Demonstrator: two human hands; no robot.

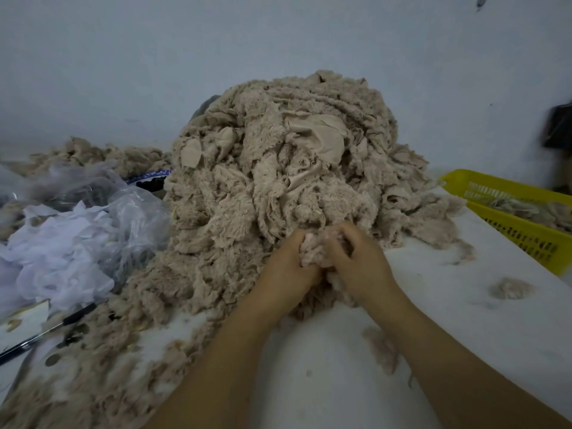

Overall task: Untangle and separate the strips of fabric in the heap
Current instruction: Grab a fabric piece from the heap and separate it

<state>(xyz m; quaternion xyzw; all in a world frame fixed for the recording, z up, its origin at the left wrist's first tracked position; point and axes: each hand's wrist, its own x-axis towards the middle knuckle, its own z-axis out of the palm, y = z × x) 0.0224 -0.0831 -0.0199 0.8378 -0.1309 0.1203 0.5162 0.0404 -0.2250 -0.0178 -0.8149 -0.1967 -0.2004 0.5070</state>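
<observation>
Pale wall (216, 41) backs a white table (464, 320) with the beige heap (278, 168) at centre, plastic bags (93, 218) left, yellow baskets (520, 233) right. At its near edge the left hand (288, 264) and right hand (362, 261), fingers curled, grip one strip (311, 252).

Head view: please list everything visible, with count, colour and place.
heap of fabric strips: one, beige, table centre, against the wall
smaller fabric pile: one, beige, far left by the wall
plastic bags: count unclear, clear, left of the heap
white scraps: several, white, near left
pen: one, black, left edge
baskets: two, yellow, right of the heap
loose tuft: one, beige, on the table at right
table: one, white, beneath everything
dark object: one, black, right edge, blurred
left hand: one, gripping a clump at the heap's near foot
right hand: one, gripping the same clump
</observation>
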